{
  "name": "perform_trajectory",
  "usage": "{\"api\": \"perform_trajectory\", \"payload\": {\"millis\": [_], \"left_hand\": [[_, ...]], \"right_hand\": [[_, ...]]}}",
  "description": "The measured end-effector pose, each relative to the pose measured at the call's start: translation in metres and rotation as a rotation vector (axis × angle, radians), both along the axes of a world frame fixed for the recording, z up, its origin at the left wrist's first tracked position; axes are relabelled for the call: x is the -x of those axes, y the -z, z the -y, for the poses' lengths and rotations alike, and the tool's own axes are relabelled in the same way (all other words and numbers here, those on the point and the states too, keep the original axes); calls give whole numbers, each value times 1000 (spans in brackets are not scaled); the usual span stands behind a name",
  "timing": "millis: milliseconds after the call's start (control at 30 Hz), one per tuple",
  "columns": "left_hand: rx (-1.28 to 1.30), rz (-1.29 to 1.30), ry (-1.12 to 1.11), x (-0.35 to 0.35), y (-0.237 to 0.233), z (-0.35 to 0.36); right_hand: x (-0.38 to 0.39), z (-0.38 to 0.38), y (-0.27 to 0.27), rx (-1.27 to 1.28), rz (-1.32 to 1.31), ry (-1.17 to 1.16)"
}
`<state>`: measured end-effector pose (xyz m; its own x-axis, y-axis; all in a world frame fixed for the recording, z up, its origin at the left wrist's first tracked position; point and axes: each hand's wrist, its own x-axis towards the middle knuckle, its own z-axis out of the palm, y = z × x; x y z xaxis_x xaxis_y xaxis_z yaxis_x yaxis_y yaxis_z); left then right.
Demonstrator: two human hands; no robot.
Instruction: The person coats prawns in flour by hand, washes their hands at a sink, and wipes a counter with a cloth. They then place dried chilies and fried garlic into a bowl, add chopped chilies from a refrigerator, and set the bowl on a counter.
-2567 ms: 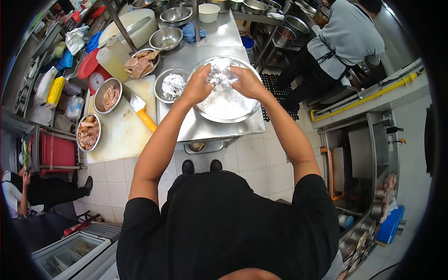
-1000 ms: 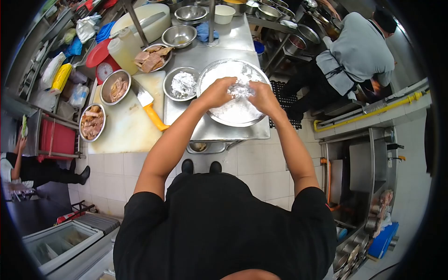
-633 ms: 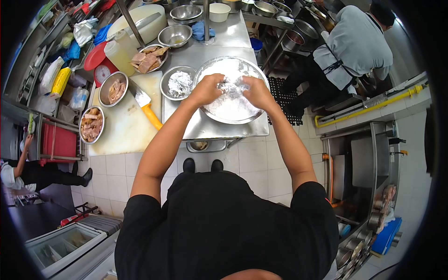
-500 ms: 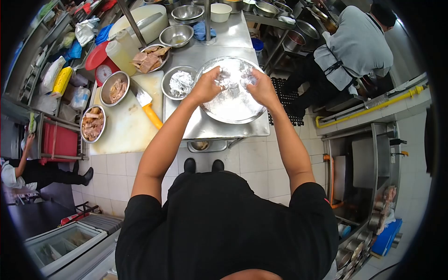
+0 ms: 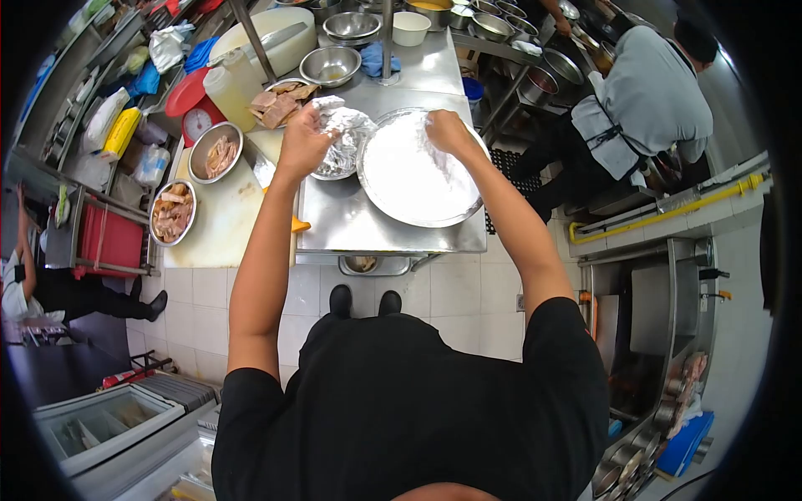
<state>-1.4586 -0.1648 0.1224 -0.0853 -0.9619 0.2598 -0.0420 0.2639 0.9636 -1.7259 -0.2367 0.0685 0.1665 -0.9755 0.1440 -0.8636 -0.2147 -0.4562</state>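
A large steel bowl [image 5: 399,219] of white flour [image 5: 409,167] stands on the steel table. My right hand [image 5: 453,134] is over its far right side, fingers curled down at the flour; their tips are hard to see. To the left, my left hand [image 5: 305,142] is closed on a white, flour-coated piece [image 5: 328,103], perhaps meat, above a smaller steel bowl. Other flour-coated pieces [image 5: 349,138] lie in that smaller bowl, and my left hand partly covers it.
On the left, a cutting board [image 5: 209,244] carries a bowl of raw meat strips [image 5: 221,156], another meat bowl [image 5: 172,215] and a yellow-handled knife [image 5: 299,225]. Behind stand a red scale [image 5: 197,121] and a bottle [image 5: 224,96]. A co-worker [image 5: 652,108] bends at the right.
Both hands were in the large flour bowl. My left hand has moved left to the smaller bowl with a coated piece; my right hand stays over the flour. The view has shifted slightly.
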Motion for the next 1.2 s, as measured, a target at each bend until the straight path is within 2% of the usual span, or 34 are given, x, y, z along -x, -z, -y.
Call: {"api": "perform_trajectory", "payload": {"millis": [67, 100, 200, 233, 300, 367, 433, 500, 533, 567, 633, 667, 700, 767, 800, 900, 933, 967, 1033, 1100, 1167, 1200], "left_hand": [[-1, 15, -41, -14, 13, 1], [-3, 31, -70, -20, 24, 3], [-15, 62, -91, -30, 56, 10], [-23, 95, -88, -31, 61, 8], [-20, 73, -113, -29, 74, 10], [-43, 341, -177, -34, 93, 19], [-61, 379, -227, -32, 91, 19], [27, 764, -327, -29, 89, 17], [24, 696, -338, -29, 92, 23], [29, 705, -328, -31, 95, 27], [-24, 757, -332, -28, 84, 31], [-56, 744, -299, -29, 79, 33], [-55, 742, -282, -29, 83, 38], [151, 829, -283, -37, 89, 51], [138, 788, -281, -38, 91, 55], [160, 725, -187, -44, 97, 67], [70, 710, -130, -42, 81, 60], [79, 712, -99, -42, 86, 63], [283, 718, -46, -53, 82, 71], [307, 732, 55, -67, 65, 68], [292, 892, 215, -73, 59, 68], [301, 882, 237, -75, 60, 72]], "right_hand": [[-19, 4, -1, -62, -83, -133], [-25, 4, -2, -63, -85, -145], [-36, -14, -7, -106, -52, -391], [-33, -21, -6, -114, -51, -396], [-23, -30, -9, -85, -201, -460], [-18, -54, -40, -42, -53, -322], [-14, -62, -50, 31, -61, -236], [-1, -62, -39, -164, -61, -327], [-3, -65, -38, -172, -204, -312], [-4, -71, -40, -174, -198, -277], [-6, -79, -61, -31, -95, -54], [-3, -84, -66, 37, 59, -47], [-2, -88, -65, 34, 56, -31], [-8, -93, -60, -108, -94, -112], [-13, -95, -55, -100, -89, -16], [-8, -99, -50, -142, 9, -32], [-9, -104, -39, -81, -146, -38], [-7, -109, -34, -86, -142, -7], [-9, -107, -42, -58, -41, 250], [-4, -119, -47, 87, -38, 429], [3, -128, -52, -15, -183, 663], [9, -131, -48, -113, -155, 741]]}}
